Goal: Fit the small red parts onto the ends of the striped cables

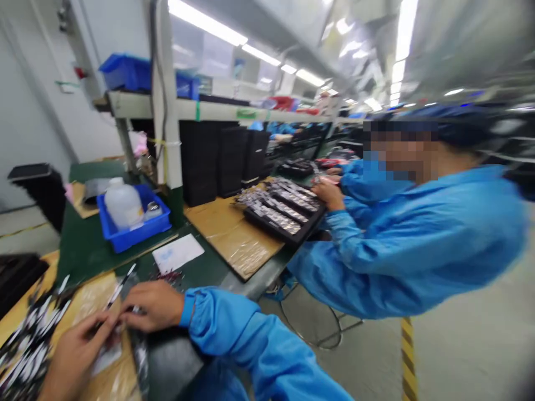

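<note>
Since black-and-white strips (29, 351) lie handy at 7 o'clock, your left hand (75, 359) and right hand (150, 305) work close together, grip unclear

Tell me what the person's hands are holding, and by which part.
The left hand pinches a narrow black-and-white strip near its lower end; whether the right hand holds anything cannot be told.

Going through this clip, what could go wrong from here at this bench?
The thin strip between the left hand and right hand might bend if pinched hard. The heap of strips on the plastic-covered board could slide or tangle. Small loose bits on the green mat might get mixed in.
</note>
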`<state>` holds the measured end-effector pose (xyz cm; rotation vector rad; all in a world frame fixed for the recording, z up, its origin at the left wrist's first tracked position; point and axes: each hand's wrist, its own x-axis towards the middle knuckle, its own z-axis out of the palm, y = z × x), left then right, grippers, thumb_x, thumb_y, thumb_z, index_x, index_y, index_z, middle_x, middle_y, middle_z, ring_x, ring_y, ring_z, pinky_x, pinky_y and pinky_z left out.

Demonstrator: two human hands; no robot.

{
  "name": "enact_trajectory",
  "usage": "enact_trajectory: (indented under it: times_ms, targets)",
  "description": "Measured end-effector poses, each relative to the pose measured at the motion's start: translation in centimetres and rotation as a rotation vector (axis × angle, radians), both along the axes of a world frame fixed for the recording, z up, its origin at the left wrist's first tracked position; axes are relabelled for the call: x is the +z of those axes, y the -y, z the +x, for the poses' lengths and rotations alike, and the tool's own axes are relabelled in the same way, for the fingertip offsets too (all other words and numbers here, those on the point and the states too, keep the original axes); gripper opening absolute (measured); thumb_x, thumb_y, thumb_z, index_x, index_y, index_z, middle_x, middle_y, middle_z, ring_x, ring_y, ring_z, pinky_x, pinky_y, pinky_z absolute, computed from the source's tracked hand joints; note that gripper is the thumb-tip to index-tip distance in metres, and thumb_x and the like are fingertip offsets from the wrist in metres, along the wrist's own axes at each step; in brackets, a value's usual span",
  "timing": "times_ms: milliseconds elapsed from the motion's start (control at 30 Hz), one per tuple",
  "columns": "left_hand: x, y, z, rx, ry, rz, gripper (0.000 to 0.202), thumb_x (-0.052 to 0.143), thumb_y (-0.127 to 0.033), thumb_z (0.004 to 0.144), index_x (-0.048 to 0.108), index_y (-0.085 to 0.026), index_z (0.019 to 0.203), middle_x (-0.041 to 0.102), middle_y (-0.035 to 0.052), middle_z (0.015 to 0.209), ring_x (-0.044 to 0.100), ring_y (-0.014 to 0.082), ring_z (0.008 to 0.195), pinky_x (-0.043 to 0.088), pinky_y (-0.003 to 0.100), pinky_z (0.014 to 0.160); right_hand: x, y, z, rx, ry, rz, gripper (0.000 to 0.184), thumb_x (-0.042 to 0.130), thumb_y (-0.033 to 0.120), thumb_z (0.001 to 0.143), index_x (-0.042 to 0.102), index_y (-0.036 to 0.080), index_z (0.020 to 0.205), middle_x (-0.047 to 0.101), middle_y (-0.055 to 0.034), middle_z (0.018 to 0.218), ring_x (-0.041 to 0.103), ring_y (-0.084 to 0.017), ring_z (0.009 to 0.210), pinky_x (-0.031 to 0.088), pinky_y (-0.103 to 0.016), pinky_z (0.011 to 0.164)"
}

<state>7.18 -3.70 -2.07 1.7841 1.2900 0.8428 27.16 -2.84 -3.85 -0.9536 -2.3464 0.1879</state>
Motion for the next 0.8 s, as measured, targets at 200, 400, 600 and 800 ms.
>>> enact_trajectory:
  times_ms: [200, 400, 600, 800]
  targets:
    - [-0.13, -0.02, 0.19, -0.022, 0.209, -0.124, 0.04, 0.069, -0.055, 0.08, 0.071, -0.016, 0.074, 0.067, 0.0032, 0.056, 0.061, 0.0161, 0.052, 0.049, 0.025, 0.054, 0.42, -0.27, 0.35, 0.1, -0.226, -0.082, 0.017, 0.054, 0.027, 0.097, 0.067, 0.016, 0.096, 0.071, -0.0068, 0.088, 0.064, -0.016, 0.082, 0.051, -0.026, 0.079]
    - [-0.44, -0.41, -0.14, 0.042, 0.42, -0.238, 0.032, 0.072, -0.041, 0.082, 0.071, -0.013, 0.099, 0.072, 0.0052, 0.066, 0.065, 0.0156, 0.057, 0.051, 0.025, 0.059, 0.49, -0.13, 0.25, 0.037, -0.411, -0.188, 0.013, 0.058, 0.022, 0.094, 0.067, 0.015, 0.09, 0.067, -0.0046, 0.078, 0.06, -0.013, 0.07, 0.047, -0.024, 0.068]
    - [-0.81, -0.69, -0.2, 0.071, 0.616, -0.289, 0.038, 0.077, -0.031, 0.08, 0.05, -0.02, 0.105, 0.074, 0.0008, 0.073, 0.068, 0.0139, 0.061, 0.052, 0.022, 0.059, 0.76, -0.15, 0.13, 0.002, -0.433, -0.246, 0.012, 0.058, 0.021, 0.094, 0.068, 0.016, 0.09, 0.066, -0.0036, 0.077, 0.058, -0.013, 0.066, 0.045, -0.024, 0.063]
    - [-0.26, -0.65, 0.28, 0.098, 0.674, -0.373, 0.06, 0.083, -0.03, 0.074, 0.041, -0.019, 0.115, 0.076, 0.0034, 0.079, 0.07, 0.0147, 0.061, 0.055, 0.023, 0.06, 0.73, -0.23, 0.13, 0.003, -0.444, -0.263, 0.012, 0.058, 0.023, 0.095, 0.066, 0.017, 0.088, 0.067, -0.004, 0.079, 0.058, -0.013, 0.066, 0.046, -0.025, 0.063]
